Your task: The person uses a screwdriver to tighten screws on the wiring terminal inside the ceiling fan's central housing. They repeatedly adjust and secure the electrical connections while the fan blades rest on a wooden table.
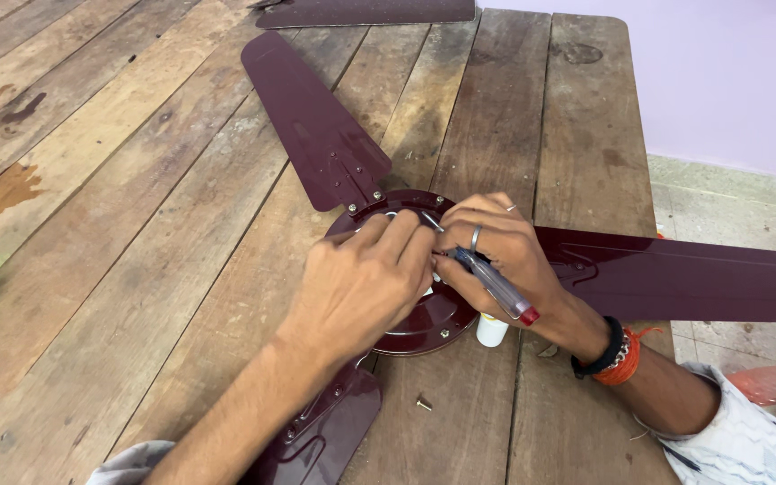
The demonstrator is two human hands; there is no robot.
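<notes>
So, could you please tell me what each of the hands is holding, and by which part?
The right hand holds a screwdriver by its clear handle, tip toward the maroon fan hub. The left hand rests on the hub; whether its fingers pinch anything cannot be told.

Left hand [365, 283] and right hand [496, 251] pressed together over maroon fan hub [424, 328] on plank table [136, 251]. Clear-handled screwdriver [496, 286] gripped in right hand. 3 blades [316, 126] attached. Loose screw [424, 404] lying nearby.
</notes>
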